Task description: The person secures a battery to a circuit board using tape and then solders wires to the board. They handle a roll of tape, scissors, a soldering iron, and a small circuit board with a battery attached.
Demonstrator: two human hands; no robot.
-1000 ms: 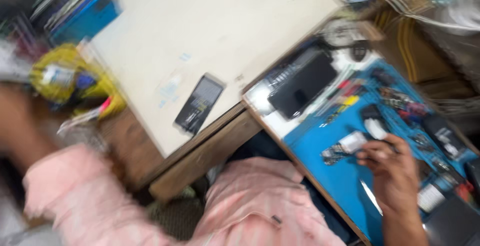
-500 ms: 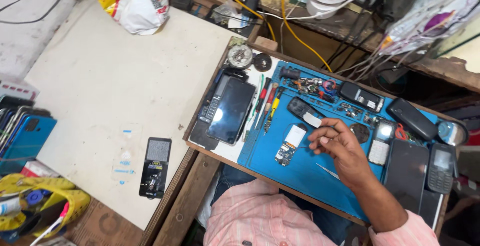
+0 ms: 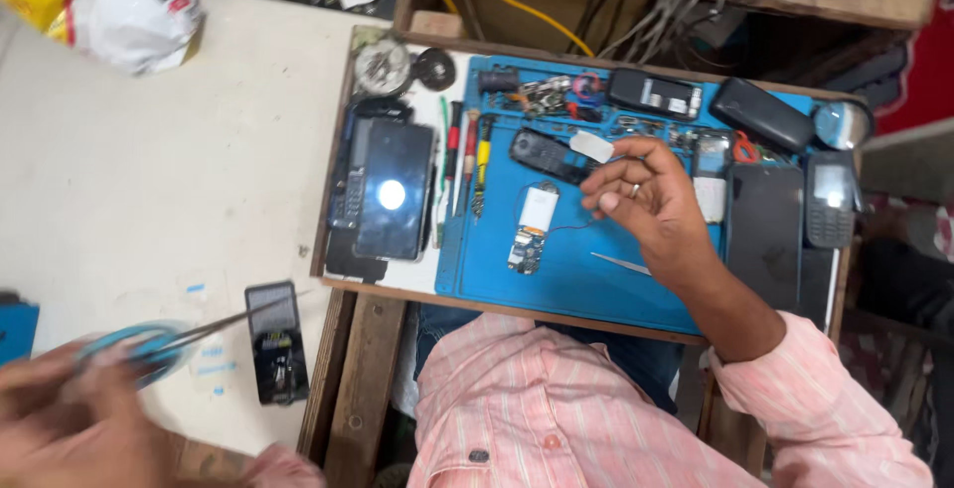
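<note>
Fingers (image 3: 608,172) of the right hand (image 3: 651,212) curl loosely over the blue mat (image 3: 556,279), pinching a small white tab (image 3: 590,146). The opened white phone (image 3: 531,230) lies just left of them, its long axis running near to far. At the near left, the blurred left hand (image 3: 70,418) grips blue-handled scissors (image 3: 164,339), blades pointing right above a small dark phone (image 3: 275,342).

The left hand (image 3: 70,418), near left, is smeared by motion blur and cut by the bottom edge; its scissors (image 3: 149,344) show blurred handles. The right hand (image 3: 646,205) hides part of the blue mat (image 3: 556,279). A plastic bag (image 3: 119,1), far left, runs off the top edge.
</note>
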